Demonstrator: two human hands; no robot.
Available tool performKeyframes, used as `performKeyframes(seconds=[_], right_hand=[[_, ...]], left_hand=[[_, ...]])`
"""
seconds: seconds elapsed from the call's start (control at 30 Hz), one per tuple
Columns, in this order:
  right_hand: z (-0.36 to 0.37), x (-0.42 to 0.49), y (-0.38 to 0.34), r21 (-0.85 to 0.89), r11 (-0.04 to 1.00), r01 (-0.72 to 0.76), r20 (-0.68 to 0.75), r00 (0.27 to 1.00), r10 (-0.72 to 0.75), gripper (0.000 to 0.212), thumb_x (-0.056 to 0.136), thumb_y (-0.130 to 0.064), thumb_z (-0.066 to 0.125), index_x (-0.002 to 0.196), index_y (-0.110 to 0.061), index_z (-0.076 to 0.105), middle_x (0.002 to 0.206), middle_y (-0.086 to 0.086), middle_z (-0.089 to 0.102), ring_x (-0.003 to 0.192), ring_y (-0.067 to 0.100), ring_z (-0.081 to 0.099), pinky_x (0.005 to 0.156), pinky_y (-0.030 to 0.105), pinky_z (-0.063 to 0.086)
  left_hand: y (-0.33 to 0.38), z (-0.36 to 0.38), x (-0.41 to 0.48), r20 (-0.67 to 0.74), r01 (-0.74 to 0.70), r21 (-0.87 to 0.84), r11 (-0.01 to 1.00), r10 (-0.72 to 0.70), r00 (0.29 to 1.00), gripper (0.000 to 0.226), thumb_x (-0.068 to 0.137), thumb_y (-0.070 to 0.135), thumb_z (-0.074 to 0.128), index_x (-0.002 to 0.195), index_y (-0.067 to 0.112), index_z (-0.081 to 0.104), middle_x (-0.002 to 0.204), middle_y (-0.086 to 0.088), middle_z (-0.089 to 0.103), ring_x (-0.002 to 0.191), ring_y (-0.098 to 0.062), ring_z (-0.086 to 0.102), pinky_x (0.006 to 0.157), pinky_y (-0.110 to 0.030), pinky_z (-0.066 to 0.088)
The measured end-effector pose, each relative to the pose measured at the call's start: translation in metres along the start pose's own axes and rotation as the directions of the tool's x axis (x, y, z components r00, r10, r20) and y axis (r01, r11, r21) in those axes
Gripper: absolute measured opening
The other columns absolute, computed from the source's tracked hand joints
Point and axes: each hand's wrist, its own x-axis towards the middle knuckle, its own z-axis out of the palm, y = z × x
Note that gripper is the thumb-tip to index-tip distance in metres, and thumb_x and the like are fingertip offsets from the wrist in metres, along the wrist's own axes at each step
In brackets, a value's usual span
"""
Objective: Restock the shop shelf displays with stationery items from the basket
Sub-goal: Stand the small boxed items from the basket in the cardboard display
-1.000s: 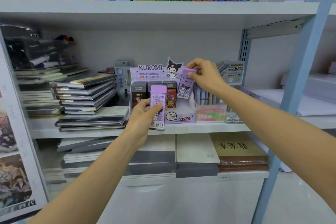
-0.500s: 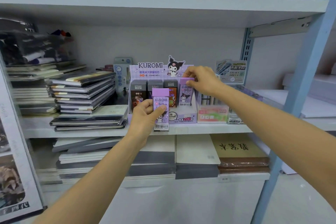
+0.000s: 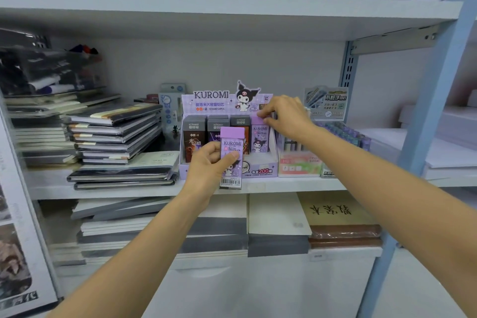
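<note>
Our right hand (image 3: pixel 286 116) pinches one purple pack (image 3: pixel 259 137), seated in the display box (image 3: pixel 258 171); our left hand (image 3: pixel 210 166) grips a second pack (image 3: pixel 231 148), not yet shelved.

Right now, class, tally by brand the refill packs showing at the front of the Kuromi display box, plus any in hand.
Ultraman packs: 3
Kuromi packs: 2, counting the one the left hand holds
Total: 5
</note>
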Motion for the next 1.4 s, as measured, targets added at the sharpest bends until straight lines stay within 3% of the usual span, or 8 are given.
performKeyframes(seconds=[0.13,0.3,0.4,0.53,0.67,0.83,1.13,1.4], right_hand=[[-0.008,-0.01,-0.001,0.082,0.996,0.029,-0.048,0.999,-0.025,0.026,0.092,-0.031,0.063,0.116,-0.021,0.069,0.119,0.001,0.065,0.116,0.019,0.054,0.107,0.044,0.033],[-0.026,-0.038,-0.023,0.648,0.76,0.059,0.0,0.997,-0.078,0.029,0.093,-0.031,0.062,0.121,-0.021,0.065,0.106,-0.011,0.067,0.087,0.001,0.066,0.08,0.016,0.052],[-0.029,-0.048,-0.032,0.59,0.804,0.069,0.162,0.966,-0.201,0.031,0.09,-0.02,0.067,0.121,-0.015,0.066,0.106,-0.004,0.07,0.094,0.007,0.067,0.085,0.022,0.055],[-0.039,-0.049,-0.024,0.577,0.813,0.083,0.066,0.987,-0.148,0.023,0.091,-0.012,0.065,0.114,-0.009,0.068,0.103,0.003,0.071,0.095,0.018,0.067,0.088,0.035,0.055],[-0.049,-0.041,-0.004,0.53,0.848,0.027,-0.126,0.991,0.047,0.018,0.091,-0.01,0.064,0.108,-0.011,0.067,0.101,0.002,0.07,0.095,0.015,0.065,0.09,0.035,0.054],[-0.035,-0.037,0.002,0.385,0.923,0.004,-0.153,0.986,0.059,0.017,0.091,-0.014,0.064,0.108,-0.016,0.066,0.099,-0.002,0.07,0.094,0.013,0.064,0.09,0.036,0.054],[-0.005,-0.029,-0.002,0.163,0.986,0.033,-0.137,0.99,-0.01,0.017,0.096,-0.029,0.056,0.112,-0.024,0.062,0.09,-0.001,0.067,0.096,0.023,0.039,0.082,0.029,0.021],[0.0,-0.025,-0.003,0.1,0.993,0.068,-0.163,0.985,-0.051,0.016,0.097,-0.027,0.056,0.111,-0.022,0.061,0.089,-0.001,0.069,0.092,0.022,0.04,0.084,0.028,0.021]], left_hand=[[0.001,0.002,-0.001,0.008,-0.005,0.007,1.0,0.005,1.0,0.017,0.09,0.009,0.065,0.106,0.015,0.064,0.093,0.002,0.076,0.087,-0.014,0.072,0.081,-0.032,0.058],[0.006,0.013,-0.001,0.014,-0.035,0.02,0.999,0.034,0.999,0.016,0.089,0.009,0.066,0.104,0.014,0.065,0.093,0.0,0.076,0.088,-0.018,0.072,0.083,-0.036,0.057],[0.009,0.022,-0.004,0.04,-0.082,0.028,0.996,0.081,0.996,0.015,0.088,0.009,0.067,0.103,0.013,0.066,0.092,-0.002,0.076,0.087,-0.017,0.072,0.081,-0.031,0.056],[0.005,0.023,-0.009,-0.009,-0.231,0.313,0.921,0.246,0.969,0.022,0.093,0.014,0.062,0.115,0.012,0.063,0.103,0.002,0.072,0.094,-0.012,0.067,0.084,-0.029,0.053],[-0.013,0.014,-0.019,0.166,-0.431,0.712,0.555,0.463,0.871,0.043,0.093,0.013,0.058,0.136,0.013,0.049,0.136,-0.001,0.054,0.127,-0.017,0.047,0.107,-0.035,0.035],[-0.038,0.01,-0.023,0.361,-0.408,0.904,0.125,0.286,0.887,0.069,0.096,0.038,0.05,0.154,0.019,0.017,0.155,-0.001,0.029,0.144,-0.019,0.023,0.12,-0.041,0.008],[-0.037,0.003,-0.018,0.396,-0.436,0.899,0.049,0.337,0.854,0.061,0.093,0.035,0.052,0.149,0.022,0.03,0.127,0.003,0.051,0.12,-0.019,0.046,0.108,-0.036,0.027],[-0.041,0.004,-0.019,0.378,-0.419,0.907,0.041,0.36,0.853,0.062,0.091,0.032,0.057,0.147,0.018,0.036,0.122,-0.001,0.055,0.114,-0.024,0.051,0.104,-0.039,0.032]])
